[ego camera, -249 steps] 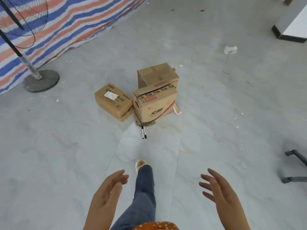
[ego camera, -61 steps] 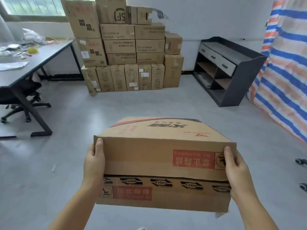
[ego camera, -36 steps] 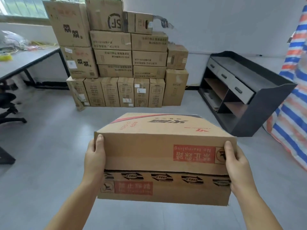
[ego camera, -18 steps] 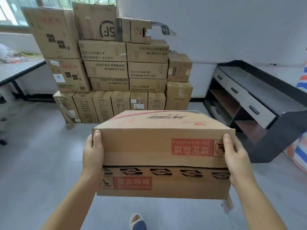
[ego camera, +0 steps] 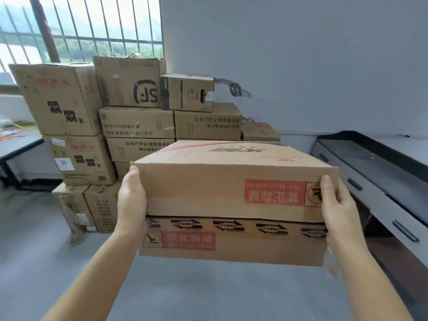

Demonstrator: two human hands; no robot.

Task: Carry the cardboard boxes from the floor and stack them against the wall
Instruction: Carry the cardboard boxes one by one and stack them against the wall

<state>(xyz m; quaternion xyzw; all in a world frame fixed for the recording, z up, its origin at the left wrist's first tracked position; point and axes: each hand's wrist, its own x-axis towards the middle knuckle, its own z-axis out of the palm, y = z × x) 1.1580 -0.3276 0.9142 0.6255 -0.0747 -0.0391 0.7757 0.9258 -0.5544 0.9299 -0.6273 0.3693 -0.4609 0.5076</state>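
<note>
I carry a brown cardboard box (ego camera: 231, 195) with red labels at chest height, in the middle of the view. My left hand (ego camera: 132, 202) grips its left end, thumb on the near face. My right hand (ego camera: 338, 205) grips the right end the same way. Behind the box rises the stack of cardboard boxes (ego camera: 129, 107) against the white wall (ego camera: 289, 54). The carried box hides the stack's lower right part. A smaller box (ego camera: 260, 132) at the stack's right end shows just above the carried box.
A black cabinet with grey drawers (ego camera: 375, 181) stands close on the right. A desk edge (ego camera: 16, 144) shows at the far left under a barred window (ego camera: 88, 24). Grey floor (ego camera: 34, 239) lies open at lower left.
I have walked closer to the stack, which now looms larger and higher in view. The cabinet has slid nearer on the right. Both hands keep the same hold on the box.
</note>
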